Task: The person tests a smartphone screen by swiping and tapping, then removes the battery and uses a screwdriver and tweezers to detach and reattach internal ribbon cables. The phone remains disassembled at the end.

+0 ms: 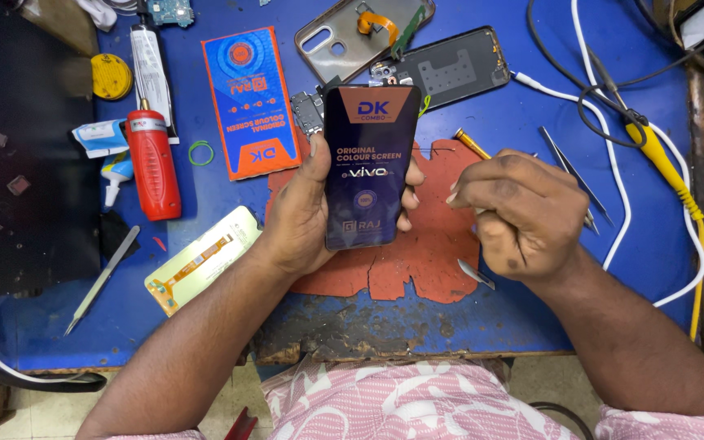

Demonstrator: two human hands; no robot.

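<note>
Hands: left (pixel 303 216) gripping phone screen (pixel 368 167) edges (right (pixel 523 213) beside)

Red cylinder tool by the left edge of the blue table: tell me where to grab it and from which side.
Grip the red cylinder tool around the middle of its fat body, coming from above, fingers across its width. It lies flat and lengthwise, narrow metal tip pointing away toward the white tube. Its right side looks freer; the small glue bottle crowds its left. Both the left hand and right hand are occupied.
</note>
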